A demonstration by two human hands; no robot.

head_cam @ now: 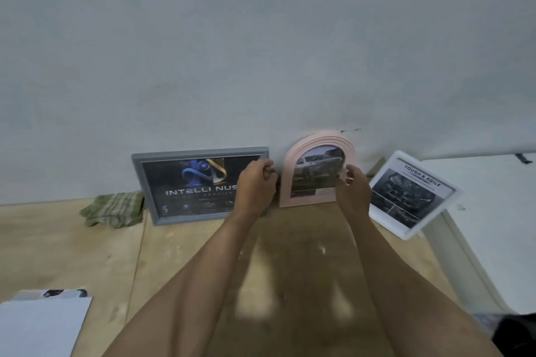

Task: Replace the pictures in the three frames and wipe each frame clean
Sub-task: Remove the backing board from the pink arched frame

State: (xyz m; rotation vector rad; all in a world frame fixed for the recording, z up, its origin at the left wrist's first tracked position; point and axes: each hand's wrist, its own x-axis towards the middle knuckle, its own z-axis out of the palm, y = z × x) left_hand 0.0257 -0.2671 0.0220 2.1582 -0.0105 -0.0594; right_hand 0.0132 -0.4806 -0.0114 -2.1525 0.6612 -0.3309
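Head view | green cloth (114, 209) on wooden table (72, 252) by wall | grey frame (162, 182) leans on wall | left hand (255, 185) curled in front of its right end, grip unclear | pink arch frame (293, 171) leans on wall | right hand (352, 188) pinches its right edge | white frame (413, 193) tilted far right

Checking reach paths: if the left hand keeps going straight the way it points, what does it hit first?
Likely the grey frame's right edge: the left hand already overlaps it. Depth is unclear; the wall lies behind.
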